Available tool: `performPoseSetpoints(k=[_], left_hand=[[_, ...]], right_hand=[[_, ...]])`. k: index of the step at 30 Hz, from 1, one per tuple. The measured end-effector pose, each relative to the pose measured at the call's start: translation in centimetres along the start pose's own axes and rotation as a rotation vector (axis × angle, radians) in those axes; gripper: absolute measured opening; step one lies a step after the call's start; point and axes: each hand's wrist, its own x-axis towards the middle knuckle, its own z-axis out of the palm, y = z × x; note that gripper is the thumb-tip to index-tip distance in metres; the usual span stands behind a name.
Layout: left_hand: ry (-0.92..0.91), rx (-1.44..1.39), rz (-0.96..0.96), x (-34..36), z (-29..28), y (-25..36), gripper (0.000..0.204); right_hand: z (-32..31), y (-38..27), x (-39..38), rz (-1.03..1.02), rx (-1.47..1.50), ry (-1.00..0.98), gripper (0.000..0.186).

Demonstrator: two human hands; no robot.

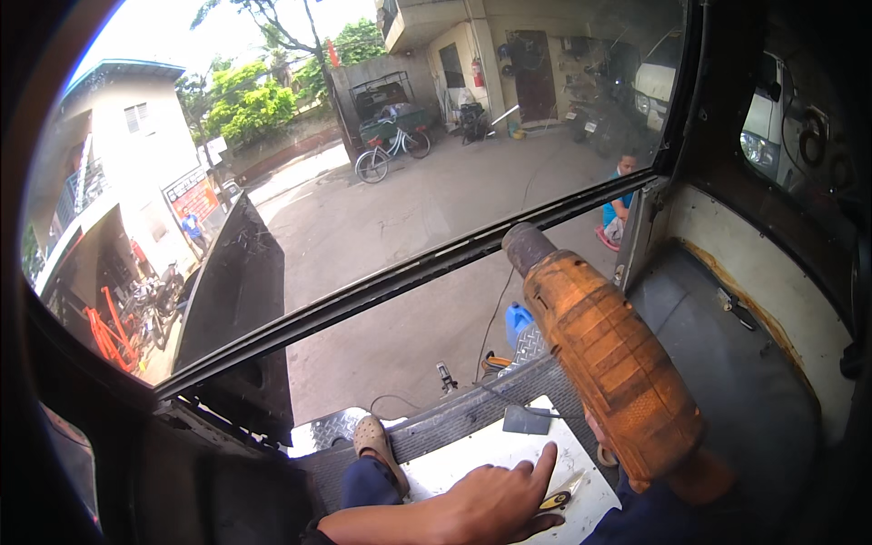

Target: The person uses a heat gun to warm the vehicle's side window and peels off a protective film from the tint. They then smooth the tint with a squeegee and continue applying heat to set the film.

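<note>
An orange heat gun [618,363] with a dark nozzle fills the right of the view, its body worn and smudged. My right hand [710,479] is closed around it, mostly hidden behind the body. My left hand [495,498] is over a scuffed white board [436,470]. Its index finger is stretched out and its thumb stands apart, while the other fingers curl. In the gap between thumb and index finger shows a yellow-and-black utility knife [559,498]; whether the hand touches it cannot be made out. Beyond the fingertip lies a dark grey rectangular piece [527,420].
A dark window frame [400,291] crosses ahead. My clog-shod foot [377,445] is beside the board. A cable [495,327] and a blue container [518,318] are past the sill. Outside, a person in teal [618,209] crouches; a bicycle [391,154] stands farther off.
</note>
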Motion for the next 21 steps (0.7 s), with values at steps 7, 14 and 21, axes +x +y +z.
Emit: performPoseSetpoints(k=[7,14,21], left_hand=[[-0.512,-0.527,1.329,-5.2,-0.4,-0.2,0.026],[-0.574,-0.394,1.153,-4.8,1.3,0.8,0.025],[0.332,-0.353,1.458,-5.8,-1.8,2.3,0.029]], right_hand=[[-5.3,-3.2,4.6,-0.047,0.104,0.466,0.043],[-11.4,-6.9,9.6,-0.02,0.219,0.681,0.019],[-10.4,-4.1,10.2,-0.166,-0.251,1.096,0.021]])
